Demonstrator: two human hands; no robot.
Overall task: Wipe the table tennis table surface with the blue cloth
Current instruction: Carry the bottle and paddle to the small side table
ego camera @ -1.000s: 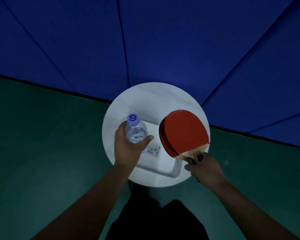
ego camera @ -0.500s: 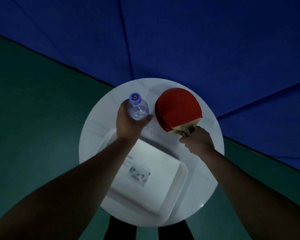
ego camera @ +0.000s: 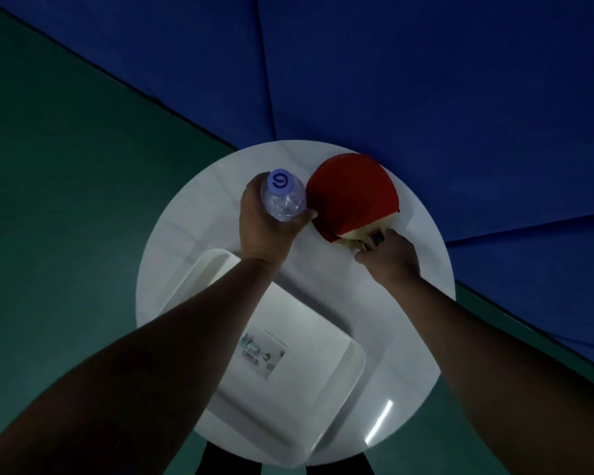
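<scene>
White round table [ego camera: 199,255] bears tray [ego camera: 323,399]; left grip [ego camera: 264,224] holds bottle [ego camera: 283,197], right [ego camera: 390,258] paddle [ego camera: 352,195].

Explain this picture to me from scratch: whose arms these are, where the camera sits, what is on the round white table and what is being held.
There is no machine here. A person wears a wide-angle camera on the head, looking down at their own two bare arms. Below them stands a small round white table on a green floor, with blue panels behind. The left hand grips a clear plastic water bottle with a pale purple cap, held upright. The right hand holds the wooden handle of a red-faced table tennis paddle, whose blade lies over the far part of the table. Nearer the person lies a white rectangular tray with a small printed label. No blue cloth is in view.
</scene>
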